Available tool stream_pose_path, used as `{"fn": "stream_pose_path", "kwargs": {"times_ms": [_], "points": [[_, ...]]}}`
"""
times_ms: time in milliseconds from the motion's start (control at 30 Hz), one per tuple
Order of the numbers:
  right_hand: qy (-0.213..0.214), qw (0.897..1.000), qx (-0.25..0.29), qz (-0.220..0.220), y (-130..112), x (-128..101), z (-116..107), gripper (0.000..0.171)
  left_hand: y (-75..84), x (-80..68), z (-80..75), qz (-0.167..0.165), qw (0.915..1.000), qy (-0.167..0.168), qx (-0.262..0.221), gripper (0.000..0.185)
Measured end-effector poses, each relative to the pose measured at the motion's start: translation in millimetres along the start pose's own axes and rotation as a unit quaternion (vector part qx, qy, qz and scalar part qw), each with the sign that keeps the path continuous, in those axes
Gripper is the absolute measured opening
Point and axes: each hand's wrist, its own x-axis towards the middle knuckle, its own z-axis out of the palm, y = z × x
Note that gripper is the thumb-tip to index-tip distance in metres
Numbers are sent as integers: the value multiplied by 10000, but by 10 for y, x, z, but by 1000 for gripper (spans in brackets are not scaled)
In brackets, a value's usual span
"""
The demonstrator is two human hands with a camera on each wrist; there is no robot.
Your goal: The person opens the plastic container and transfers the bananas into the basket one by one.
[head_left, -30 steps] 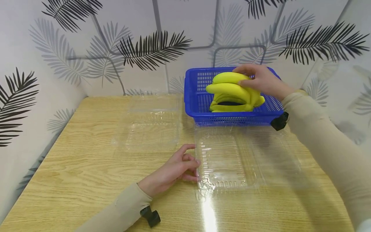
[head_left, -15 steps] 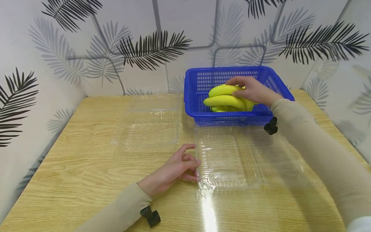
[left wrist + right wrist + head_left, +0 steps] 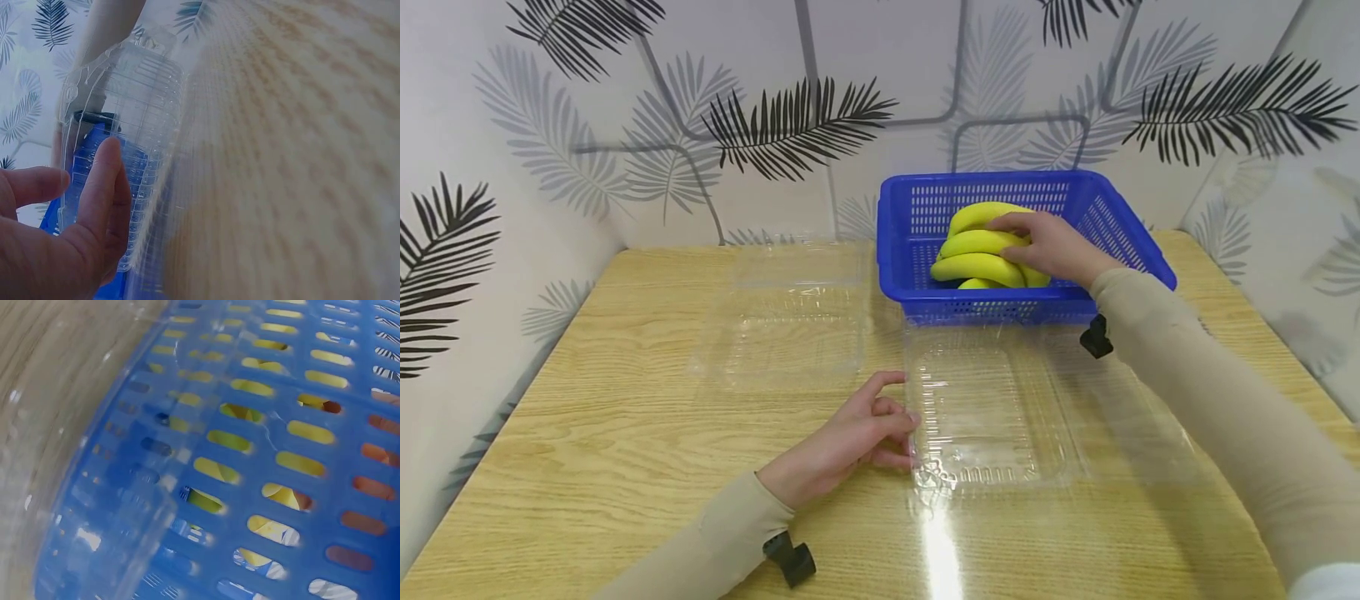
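Note:
A bunch of yellow bananas (image 3: 976,267) lies inside the blue plastic basket (image 3: 917,296), its near side partly hidden by the front rim. My right hand (image 3: 1056,246) reaches over the basket's right side and grips the bunch, thumb and fingers on either side of a banana. Through the slots of the basket wall (image 3: 281,440), the right wrist view shows yellow patches and bits of the hand. My left hand (image 3: 857,437) touches the left side of a clear plastic clamshell box (image 3: 977,408), fingers relaxed along its outer wall (image 3: 147,94) and thumb near the rim.
Another clear clamshell box (image 3: 797,333) stands with its lid up on the left, close to the patterned wall (image 3: 760,50). The near box's transparent lid (image 3: 1135,425) lies spread to the right. Both boxes and the basket rest on the wooden table (image 3: 647,400).
My right hand has lowered the raised banana bunch into the basket and moved slightly left and down. Another banana now shows behind it. The left hand and the box have stayed put.

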Motion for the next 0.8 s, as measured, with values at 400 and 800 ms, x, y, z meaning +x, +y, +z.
{"fn": "stream_pose_path", "kwargs": {"times_ms": [400, 800], "points": [[-25, 9997, -201, 139, -1, -61, -15, 45, -1, 1, 3, -7, 10000, -21, 14, 66], [273, 9995, 115, 55, -143, -243, -141, 43, 4, -2, 7, 21, 10000, 28, 84, 66]]}}
